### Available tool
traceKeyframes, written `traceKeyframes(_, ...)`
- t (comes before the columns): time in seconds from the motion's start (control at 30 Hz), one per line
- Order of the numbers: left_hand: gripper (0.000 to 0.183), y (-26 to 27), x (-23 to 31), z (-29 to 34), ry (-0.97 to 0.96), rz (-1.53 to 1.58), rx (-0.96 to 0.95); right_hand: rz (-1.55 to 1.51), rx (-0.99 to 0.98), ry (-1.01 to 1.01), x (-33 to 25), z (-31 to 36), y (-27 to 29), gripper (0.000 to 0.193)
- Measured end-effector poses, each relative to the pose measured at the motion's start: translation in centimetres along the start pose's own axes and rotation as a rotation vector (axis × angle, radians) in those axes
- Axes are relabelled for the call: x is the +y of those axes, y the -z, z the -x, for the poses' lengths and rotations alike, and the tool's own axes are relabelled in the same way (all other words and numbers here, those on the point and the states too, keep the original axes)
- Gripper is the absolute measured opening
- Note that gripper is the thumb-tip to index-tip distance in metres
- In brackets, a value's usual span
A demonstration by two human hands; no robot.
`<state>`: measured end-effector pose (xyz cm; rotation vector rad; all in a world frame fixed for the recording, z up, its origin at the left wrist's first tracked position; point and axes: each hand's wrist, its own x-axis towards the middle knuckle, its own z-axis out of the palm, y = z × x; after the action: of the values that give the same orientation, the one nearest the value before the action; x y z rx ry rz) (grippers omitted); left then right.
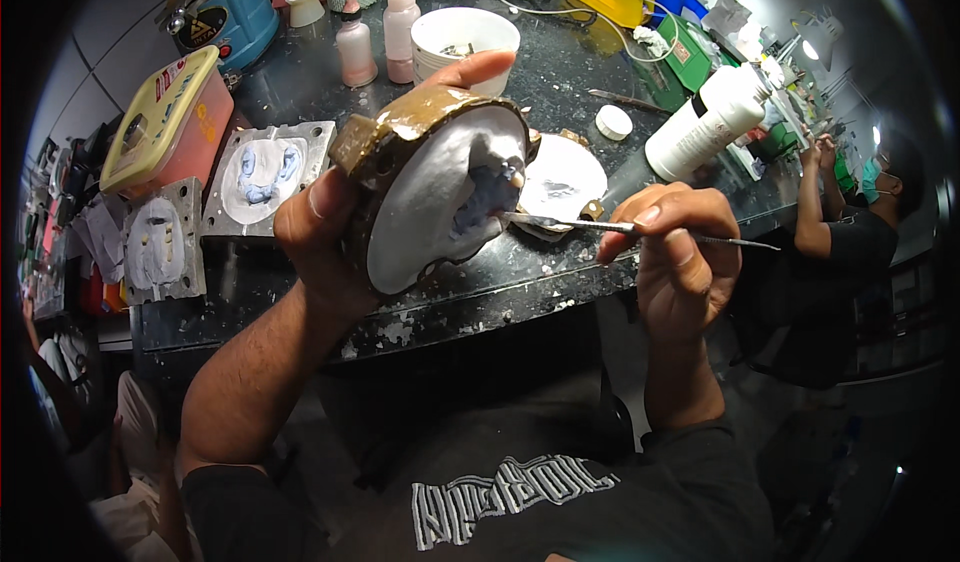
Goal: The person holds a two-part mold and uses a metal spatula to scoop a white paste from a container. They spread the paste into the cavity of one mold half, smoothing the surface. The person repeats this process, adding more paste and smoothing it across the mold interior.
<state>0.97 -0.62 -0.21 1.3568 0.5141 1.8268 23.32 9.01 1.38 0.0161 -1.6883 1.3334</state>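
Note:
My left hand (325, 224) holds up a brass-coloured dental flask half (405, 127), tilted on its side with the thumb and a finger gripping its rim. White plaster (420, 202) fills it, around a bluish-grey cavity (487, 200). Pinched in my right hand (685, 257) is a thin metal dental carver (580, 224), its tip at the cavity's right edge; whether it touches cannot be told. Partly hidden behind the raised flask, another plaster-filled flask half (565, 174) lies on the black bench.
To the left lie grey metal flask halves (228, 207) with plaster, beside a lidded pink container (165, 127). A white tub (465, 34), pink bottles (355, 52), a white cap (613, 122) and a tipped white bottle (705, 122) occupy the bench (480, 307). Another person (850, 212) works at right.

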Motion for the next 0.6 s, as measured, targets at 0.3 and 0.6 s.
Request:
traceKeyframes(0.3, 0.094, -0.22, 0.75, 0.03, 0.01, -0.152, 0.041, 0.039, -0.016, 0.021, 0.55, -0.17, -0.02, 0.014)
traceKeyframes(0.6, 0.1, 0.07, 0.33, 0.1, 0.023, -0.065, 0.045, 0.069, -0.041, 0.045, 0.61, -0.17, 0.15, 0.014)
